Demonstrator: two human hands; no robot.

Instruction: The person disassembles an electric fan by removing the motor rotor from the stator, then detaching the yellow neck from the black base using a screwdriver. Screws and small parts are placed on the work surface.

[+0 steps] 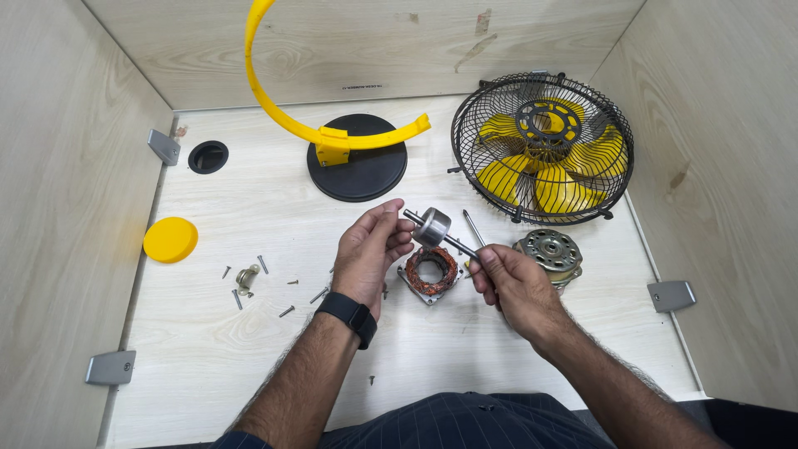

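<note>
Both hands hold a grey metal rotor (433, 227) on a thin steel shaft, tilted above the desk. My left hand (371, 254) pinches the shaft's upper left end. The lower right end of the shaft sits in the fingers of my right hand (513, 284). Directly below the rotor lies a square stator (431, 272) with copper windings. A round silver motor housing (549, 254) rests just right of my right hand. A black watch is on my left wrist.
A black wire fan cage with yellow blades (542, 148) lies at the back right. A black round base with a yellow curved bracket (356, 158) stands at the back centre. A yellow cap (170, 239) and several loose screws (263, 264) lie at left. Wooden walls enclose the desk.
</note>
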